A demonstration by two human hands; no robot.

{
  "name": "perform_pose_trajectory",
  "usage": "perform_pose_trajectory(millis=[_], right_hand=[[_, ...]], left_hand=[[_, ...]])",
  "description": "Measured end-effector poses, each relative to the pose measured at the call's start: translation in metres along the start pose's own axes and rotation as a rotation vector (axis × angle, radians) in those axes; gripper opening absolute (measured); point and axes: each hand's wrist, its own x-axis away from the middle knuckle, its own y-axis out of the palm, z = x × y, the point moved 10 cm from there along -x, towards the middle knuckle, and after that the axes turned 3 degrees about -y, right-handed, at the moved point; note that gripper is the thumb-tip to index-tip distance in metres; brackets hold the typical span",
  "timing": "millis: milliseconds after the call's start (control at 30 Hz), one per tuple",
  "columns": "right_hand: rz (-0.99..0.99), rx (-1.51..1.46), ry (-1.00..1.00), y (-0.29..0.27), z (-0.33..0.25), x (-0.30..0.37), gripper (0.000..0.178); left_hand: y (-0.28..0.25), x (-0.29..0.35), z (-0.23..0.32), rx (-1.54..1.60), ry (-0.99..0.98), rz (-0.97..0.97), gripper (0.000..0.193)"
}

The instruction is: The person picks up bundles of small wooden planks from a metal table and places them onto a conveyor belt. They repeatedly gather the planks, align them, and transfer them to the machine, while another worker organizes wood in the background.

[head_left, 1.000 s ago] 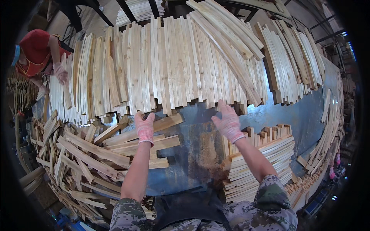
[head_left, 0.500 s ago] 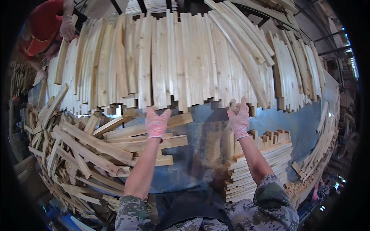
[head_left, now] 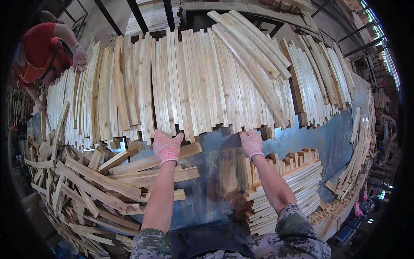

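Both my hands wear pink knit gloves. My left hand [head_left: 167, 146] reaches to the near ends of a wide row of pale wooden slats [head_left: 189, 82] that lie side by side across a blue metal table [head_left: 220, 172]; its fingers touch the slat ends. My right hand [head_left: 251, 142] rests against the slat ends further right. Neither hand clearly grips a slat; the fingers are spread against the wood.
A loose heap of slats [head_left: 86, 185] lies at my left. A neat stack of slats [head_left: 289, 190] stands at my right. More slats [head_left: 319, 82] lean at the far right. A person in red [head_left: 39, 56] handles slats at the far left.
Both hands have moved forward along the table to the slat ends. The person in red has shifted position at the far left.
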Motion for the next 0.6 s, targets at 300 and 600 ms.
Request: perform_pose_trajectory(millis=[300,600], right_hand=[[-0.11,-0.016,-0.089,-0.049,-0.011,0.104,0.047],[-0.481,0.181,-0.091,-0.04,0.017,0.196,0.045]], left_hand=[[-0.045,0.036,-0.044,0.091,0.069,0.061,0.066],[-0.036,0.104,-0.124,0.026,0.203,0.048,0.081]])
